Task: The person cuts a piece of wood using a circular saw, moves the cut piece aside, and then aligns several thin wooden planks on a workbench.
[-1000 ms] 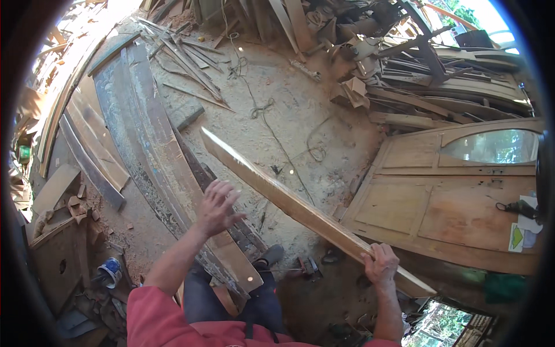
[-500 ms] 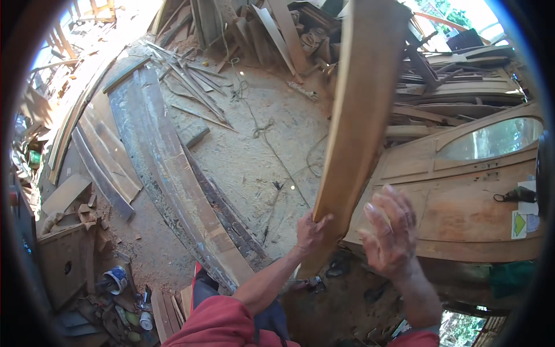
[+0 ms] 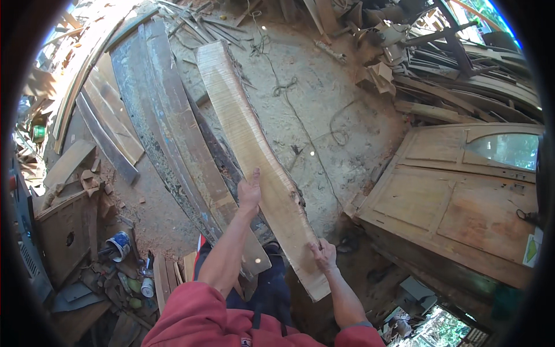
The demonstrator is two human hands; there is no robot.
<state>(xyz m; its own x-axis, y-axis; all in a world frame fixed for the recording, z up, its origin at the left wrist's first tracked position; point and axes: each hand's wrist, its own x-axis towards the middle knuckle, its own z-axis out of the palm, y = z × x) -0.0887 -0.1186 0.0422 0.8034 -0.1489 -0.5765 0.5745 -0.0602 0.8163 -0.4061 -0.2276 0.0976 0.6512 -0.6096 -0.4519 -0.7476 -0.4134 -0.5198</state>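
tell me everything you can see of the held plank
The plank is long, pale wood with streaky grain. Its right edge is wavy and rough, with a dark blemish. It slants from upper left to lower right, broad face up, left hand on its left edge, right hand on its right, near the lower end.

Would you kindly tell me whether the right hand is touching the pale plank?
Touching: the head view shows the right hand gripping the pale plank at its right edge, near the lower end.
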